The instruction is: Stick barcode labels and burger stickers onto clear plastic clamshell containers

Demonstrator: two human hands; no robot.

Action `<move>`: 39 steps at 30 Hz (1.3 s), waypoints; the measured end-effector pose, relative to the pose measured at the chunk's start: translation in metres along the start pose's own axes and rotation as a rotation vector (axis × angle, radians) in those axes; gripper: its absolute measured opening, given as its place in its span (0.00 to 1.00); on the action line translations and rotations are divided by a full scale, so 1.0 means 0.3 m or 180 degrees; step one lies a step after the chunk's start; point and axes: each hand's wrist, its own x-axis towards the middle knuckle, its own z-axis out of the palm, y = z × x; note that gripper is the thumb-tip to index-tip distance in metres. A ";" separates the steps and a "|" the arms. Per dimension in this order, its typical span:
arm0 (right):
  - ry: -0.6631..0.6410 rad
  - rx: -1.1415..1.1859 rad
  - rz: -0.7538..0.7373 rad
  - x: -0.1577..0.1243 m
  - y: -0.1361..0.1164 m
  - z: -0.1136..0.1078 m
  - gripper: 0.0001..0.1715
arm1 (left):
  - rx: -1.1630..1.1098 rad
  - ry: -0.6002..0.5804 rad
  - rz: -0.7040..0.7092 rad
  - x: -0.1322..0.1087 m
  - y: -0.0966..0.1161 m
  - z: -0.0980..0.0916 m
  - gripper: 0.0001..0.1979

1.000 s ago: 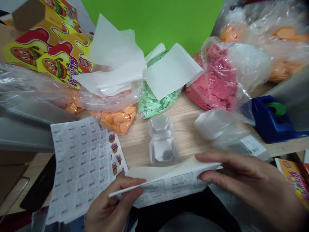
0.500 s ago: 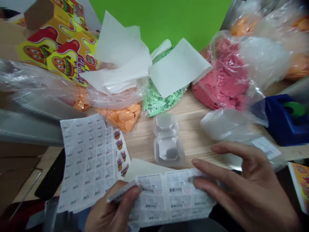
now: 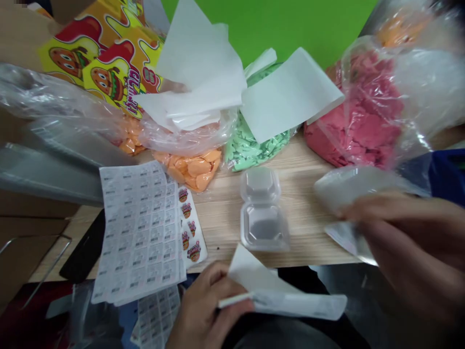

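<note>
Your left hand (image 3: 205, 310) pinching a folded label sheet (image 3: 290, 303), your right hand (image 3: 410, 242) blurred by a clear bag (image 3: 348, 186), grip unreadable

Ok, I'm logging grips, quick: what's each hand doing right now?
Left hand: closed on a folded label sheet.
Right hand: blurred, beside a clear plastic bag; open or closed cannot be told.

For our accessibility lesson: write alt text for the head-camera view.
A left hand pinches a folded white label sheet at a wooden table; the blurred right hand is at a clear plastic bag beside an open clear clamshell box.
</note>
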 end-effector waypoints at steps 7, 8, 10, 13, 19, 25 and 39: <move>-0.0830 0.0384 0.0257 0.118 0.055 0.165 0.21 | 0.1247 -0.0085 0.1463 -0.012 -0.059 0.077 0.11; -0.0860 0.0380 0.0230 0.115 0.058 0.181 0.23 | 0.1243 -0.0103 0.1492 -0.009 -0.065 0.082 0.12; -0.0916 0.0332 0.0159 0.110 0.060 0.199 0.24 | 0.1216 -0.0089 0.1520 -0.002 -0.075 0.086 0.13; -0.0960 0.0137 0.0002 0.116 0.060 0.206 0.24 | 0.1227 -0.0075 0.1540 0.014 -0.081 0.085 0.13; -0.1112 -0.0817 -0.0868 0.125 0.036 0.228 0.24 | 0.1742 -0.0440 0.1638 0.068 -0.077 0.085 0.07; -0.0444 -0.1955 -0.0677 0.107 0.052 0.239 0.25 | 0.1844 -0.0345 0.1663 0.088 -0.071 0.083 0.09; -0.1690 -0.0506 -0.1055 0.067 0.120 0.216 0.33 | 0.1844 -0.0188 0.1944 -0.022 -0.190 0.205 0.11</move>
